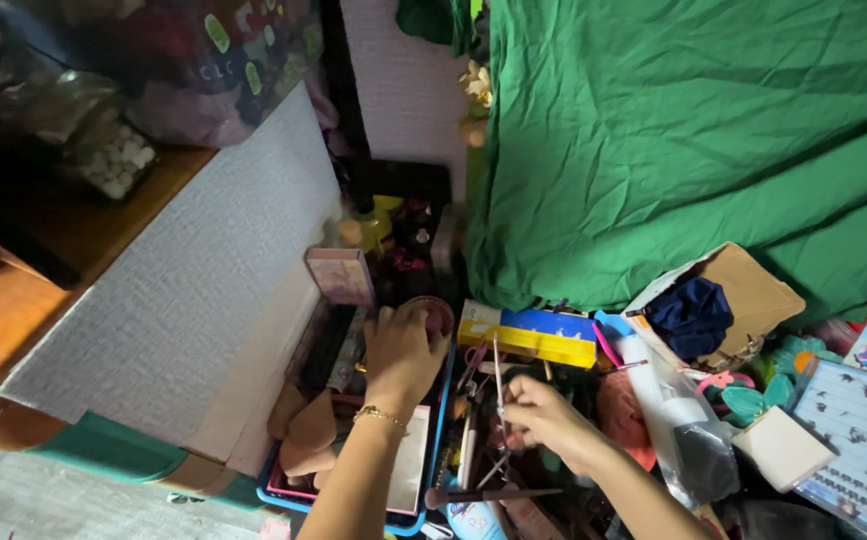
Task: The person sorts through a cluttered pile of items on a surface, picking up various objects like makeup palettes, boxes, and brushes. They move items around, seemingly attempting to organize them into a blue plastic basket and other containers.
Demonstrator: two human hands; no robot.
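Most of the view is filled by a green cloth (693,140) that hangs over the right and upper part of the scene, its folds running down to a crowded heap of small goods. Next in size is a grey textured board (193,290) that leans across the left, with a brown wooden surface (43,270) behind it. At the far right lies a flat sheet of small dark hair clips (858,430), and near it an open cardboard box (743,290) with a dark blue cloth (691,315) in it. A long yellow and blue box (533,335) lies at the foot of the green cloth, just beside the hands. Below the left arm sits a blue-rimmed tray (423,515) of cosmetics, with tan makeup sponges (303,430) at its left side.

The left hand (401,355), with a thin gold bracelet at the wrist, rests palm down, its fingers closed over a small round pinkish jar (437,315) at the top of the tray. The right hand (541,412) pinches a slim makeup brush (498,385) between thumb and fingertips; the brush stands nearly upright over the clutter, just right of the tray. A dark-handled brush (483,494) lies flat below that hand.
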